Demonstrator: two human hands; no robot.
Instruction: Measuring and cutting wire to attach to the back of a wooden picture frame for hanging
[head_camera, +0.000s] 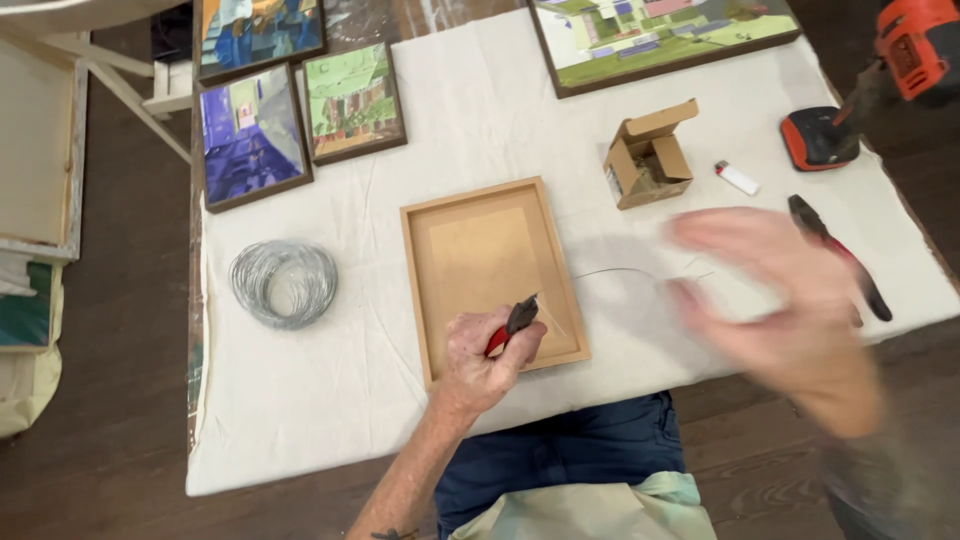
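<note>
You have one package here: a small brown cardboard box (649, 155) with its flaps open, standing on the white cloth (470, 130) just beyond the wooden frame (492, 277)

Table (330, 420), white cloth-covered. Wooden frame (492, 275) central; wire coil (284, 283) left of it; cardboard box (650, 155), lighter (737, 177), pliers (838, 255) right; paintings (255, 135) upper left.

Counted on the cloth-covered surface (420, 420)

Four framed paintings (253, 135), one empty wooden frame (490, 275), one wire coil (284, 283), one cardboard box (648, 155), one lighter (737, 177), two pliers (838, 255), two hands (485, 355).
</note>
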